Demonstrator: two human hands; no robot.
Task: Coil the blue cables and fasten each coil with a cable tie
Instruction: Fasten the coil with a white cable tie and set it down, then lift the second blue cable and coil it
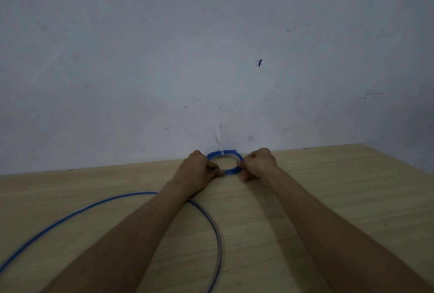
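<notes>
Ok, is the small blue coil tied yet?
Tied: a white cable tie wraps the far side of the small blue coil, tail sticking up. The left hand and right hand grip its near side.

The table I work on is pale wood with a fine straight grain, matt, smooth-looking. The blue coil that I hold is smooth plastic-sheathed cable with a slight sheen; the loose cable looks the same, catching a pale glint along its curve. The cable tie is whitish, half-clear plastic. The wall is matt paint, scuffed and speckled.
</notes>
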